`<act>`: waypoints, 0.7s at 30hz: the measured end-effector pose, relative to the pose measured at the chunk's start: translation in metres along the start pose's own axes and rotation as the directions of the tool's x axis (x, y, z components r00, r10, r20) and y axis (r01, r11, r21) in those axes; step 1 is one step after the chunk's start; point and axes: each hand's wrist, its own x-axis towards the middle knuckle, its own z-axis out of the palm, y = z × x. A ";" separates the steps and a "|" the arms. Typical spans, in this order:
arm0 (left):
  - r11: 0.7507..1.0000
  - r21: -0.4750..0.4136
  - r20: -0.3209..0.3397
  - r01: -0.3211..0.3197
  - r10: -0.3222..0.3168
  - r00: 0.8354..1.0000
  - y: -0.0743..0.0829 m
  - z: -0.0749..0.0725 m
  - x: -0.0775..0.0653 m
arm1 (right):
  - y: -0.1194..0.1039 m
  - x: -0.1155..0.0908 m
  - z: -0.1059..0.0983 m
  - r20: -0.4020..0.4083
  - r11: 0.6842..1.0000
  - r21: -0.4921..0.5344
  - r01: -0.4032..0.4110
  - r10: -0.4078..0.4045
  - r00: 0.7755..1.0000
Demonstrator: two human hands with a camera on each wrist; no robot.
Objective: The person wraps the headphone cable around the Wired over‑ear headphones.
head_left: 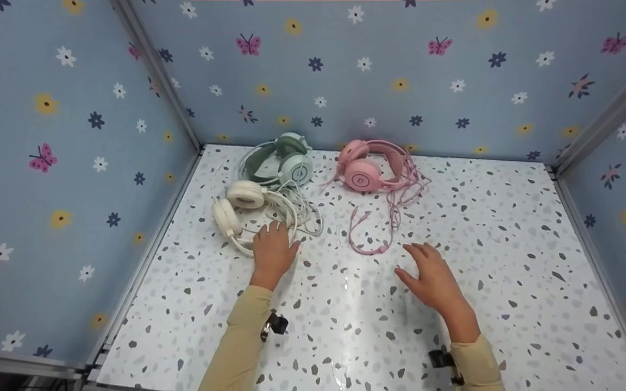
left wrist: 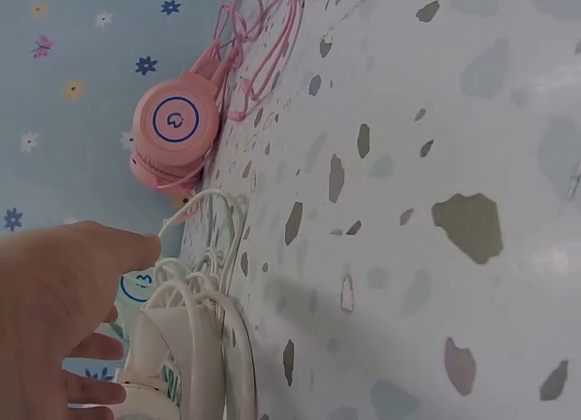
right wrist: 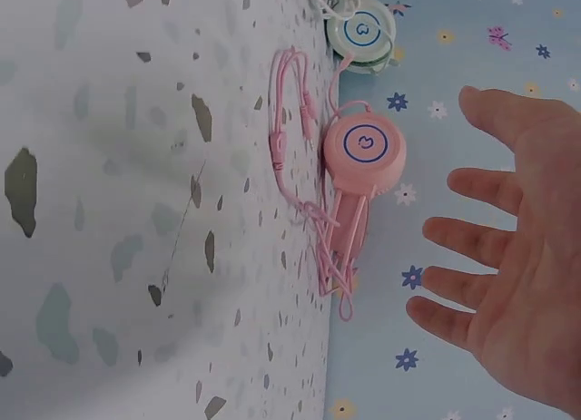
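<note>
A cream-white pair of headphones (head_left: 246, 195) lies at the left of the speckled table, its cable bunched beside it. My left hand (head_left: 274, 252) is over the headband's near side, fingers spread and reaching toward the ear cups; in the left wrist view its fingers are apart and grip nothing. Behind lies a green pair of headphones (head_left: 296, 169), its cable tangled near the white one. Pink headphones (head_left: 362, 175) rest at the back middle, with their pink cable (head_left: 367, 251) looping forward. My right hand (head_left: 430, 277) hovers right of that cable's end, fingers extended and holding nothing.
Flower-and-butterfly patterned panels (head_left: 367, 81) in grey metal frames stand around the back and sides of the white terrazzo-patterned table (head_left: 508, 260). A small black camera (head_left: 277, 323) is strapped at the left wrist, another (head_left: 441, 358) at the right.
</note>
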 end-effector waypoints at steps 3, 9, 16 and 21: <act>0.999 -0.005 0.036 0.054 -0.054 0.998 -0.001 0.006 0.010 | -0.004 -0.002 0.002 0.008 1.000 0.016 0.019 -0.019 1.000; 0.996 0.002 0.216 0.093 -0.091 0.972 0.004 0.025 0.022 | -0.007 -0.019 0.005 0.065 0.998 0.047 -0.033 0.030 0.997; 0.986 0.019 0.236 0.163 -0.163 0.958 0.002 0.027 0.032 | -0.018 -0.028 0.010 0.189 0.986 0.131 -0.106 0.080 0.979; 0.987 0.020 0.260 0.157 -0.157 0.953 -0.005 0.023 0.035 | -0.018 -0.029 0.015 0.208 0.980 0.144 -0.133 0.102 0.973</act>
